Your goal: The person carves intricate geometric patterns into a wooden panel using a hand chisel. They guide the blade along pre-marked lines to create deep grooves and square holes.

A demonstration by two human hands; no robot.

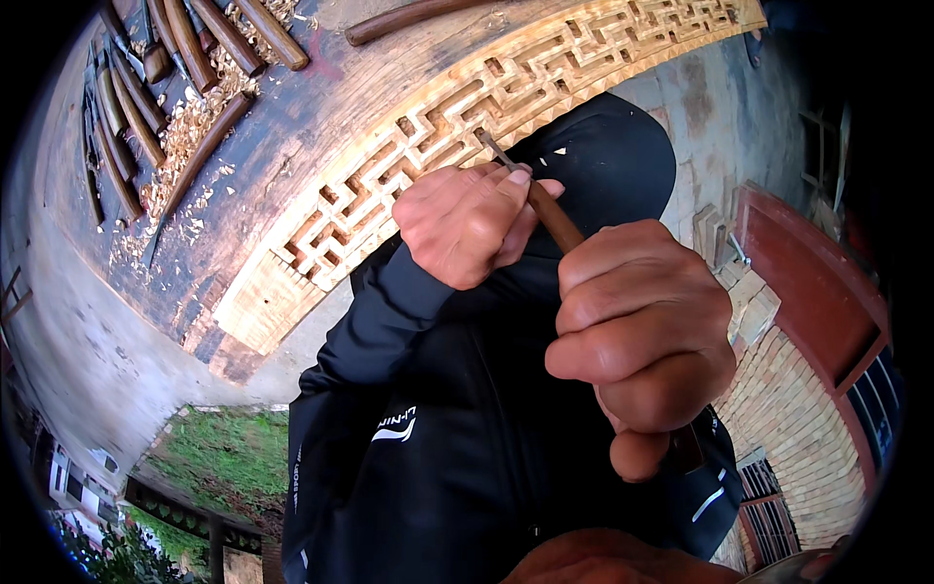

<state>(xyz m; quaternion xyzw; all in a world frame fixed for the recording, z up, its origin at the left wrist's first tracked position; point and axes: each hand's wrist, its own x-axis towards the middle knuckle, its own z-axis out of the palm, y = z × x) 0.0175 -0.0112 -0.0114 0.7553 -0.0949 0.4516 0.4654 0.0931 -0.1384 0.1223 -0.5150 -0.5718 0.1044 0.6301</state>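
A carving chisel [556, 220] with a brown wooden handle slants across the middle of the view. My right hand [642, 326] is closed in a fist round the rear of its handle. Farther forward, my left hand [467, 229] is closed about the front of the chisel, close to the blade. The blade's tip meets the near edge of a long pale wooden board [261, 304], cut with a meander pattern of deep grooves. My left hand rests at the board's near edge. Its fingers partly hide where the blade joins the handle.
The board lies on a worn wooden table [321, 127]. Several wooden-handled carving tools [136, 97] lie at the far left among curled wood shavings [190, 136]. A lone chisel [199, 170] lies nearer. Another wooden handle [409, 18] sits behind the board. Stacked bricks [803, 419] stand at the right.
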